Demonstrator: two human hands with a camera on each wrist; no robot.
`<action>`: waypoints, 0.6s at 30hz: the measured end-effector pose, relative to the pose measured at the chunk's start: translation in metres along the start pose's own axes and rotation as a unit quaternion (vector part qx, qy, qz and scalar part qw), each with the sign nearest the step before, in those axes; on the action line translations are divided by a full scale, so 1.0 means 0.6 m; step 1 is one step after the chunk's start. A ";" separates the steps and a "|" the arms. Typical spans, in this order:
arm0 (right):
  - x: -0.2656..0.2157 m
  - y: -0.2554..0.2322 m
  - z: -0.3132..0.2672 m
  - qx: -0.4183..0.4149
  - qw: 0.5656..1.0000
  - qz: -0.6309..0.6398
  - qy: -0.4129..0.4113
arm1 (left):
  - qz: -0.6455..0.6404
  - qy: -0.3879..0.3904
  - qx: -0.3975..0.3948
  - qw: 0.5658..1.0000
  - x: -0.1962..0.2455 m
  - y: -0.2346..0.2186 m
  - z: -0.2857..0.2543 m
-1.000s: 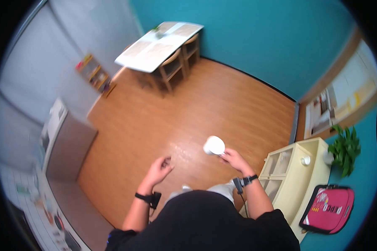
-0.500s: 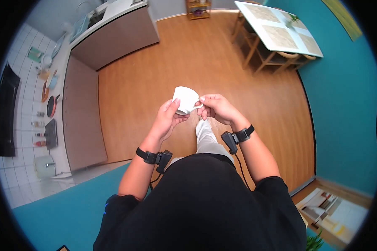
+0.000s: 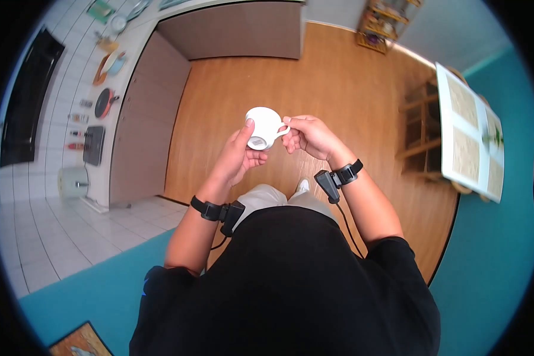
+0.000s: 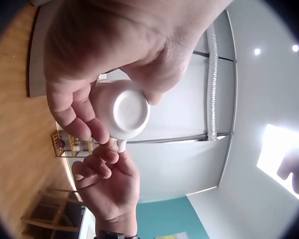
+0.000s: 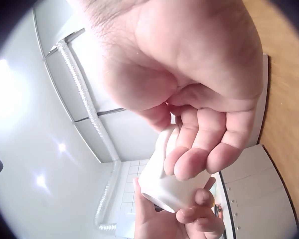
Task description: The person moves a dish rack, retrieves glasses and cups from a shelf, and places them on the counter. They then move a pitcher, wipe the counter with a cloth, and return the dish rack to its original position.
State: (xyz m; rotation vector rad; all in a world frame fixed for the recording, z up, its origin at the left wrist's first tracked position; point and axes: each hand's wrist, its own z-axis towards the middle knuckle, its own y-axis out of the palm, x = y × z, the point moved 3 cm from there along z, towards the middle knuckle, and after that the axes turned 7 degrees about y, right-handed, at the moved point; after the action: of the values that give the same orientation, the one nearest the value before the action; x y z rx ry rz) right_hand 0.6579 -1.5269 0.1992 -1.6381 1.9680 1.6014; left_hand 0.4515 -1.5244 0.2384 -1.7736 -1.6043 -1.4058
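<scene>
A white cup (image 3: pixel 263 127) is held between both hands in front of the body, well above the wooden floor. My left hand (image 3: pixel 238 155) grips its body from the left, thumb on the near side and fingers beneath and behind. The handle points right, where my right hand (image 3: pixel 312 137) pinches it between thumb and fingers. In the left wrist view the cup's round foot (image 4: pixel 131 110) faces the camera. The right wrist view shows the cup's side (image 5: pixel 174 191), partly covered by the right fingers. The cup's inside is hidden.
On the left runs a kitchen counter (image 3: pixel 114 124) bearing a frying pan (image 3: pixel 105 102) and several small bottles. A dining table (image 3: pixel 457 139) with chairs stands at the right. Wooden shelves (image 3: pixel 391 16) are at the far wall. A teal wall (image 3: pixel 492 267) lies at right.
The view has turned from the cabinet side toward the kitchen. The left hand has come over and gripped the cup; the right keeps hold of the handle. The cup now leans, its base showing.
</scene>
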 end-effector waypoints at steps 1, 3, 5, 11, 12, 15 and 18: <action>-0.026 -0.001 0.030 -0.013 1.000 -0.012 0.013 | -0.004 0.000 0.008 1.000 0.018 -0.009 0.019; -0.073 -0.006 0.091 -0.020 0.999 -0.023 0.029 | -0.036 0.004 0.023 0.999 0.050 -0.037 0.061; -0.126 -0.015 0.158 -0.032 0.998 -0.055 0.023 | -0.063 0.009 0.026 0.998 0.077 -0.062 0.118; -0.290 -0.039 0.332 -0.020 0.977 -0.199 -0.075 | 0.255 0.351 0.046 0.900 0.210 -0.139 0.286; -0.316 -0.041 0.359 -0.019 0.972 -0.216 -0.086 | 0.278 0.344 0.039 0.896 0.238 -0.150 0.319; -0.380 -0.049 0.440 0.015 0.952 -0.282 -0.120 | 0.311 0.334 0.027 0.889 0.303 -0.190 0.402; -0.448 -0.037 0.487 0.041 0.946 -0.289 -0.144 | 0.293 0.307 -0.001 0.905 0.370 -0.221 0.483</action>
State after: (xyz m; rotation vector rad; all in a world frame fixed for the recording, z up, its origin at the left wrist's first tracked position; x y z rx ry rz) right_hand 0.6398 -1.1311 0.2340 -1.6274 1.2356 1.3993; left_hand 0.4221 -1.1375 0.2522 -1.4195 -0.6665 -1.4386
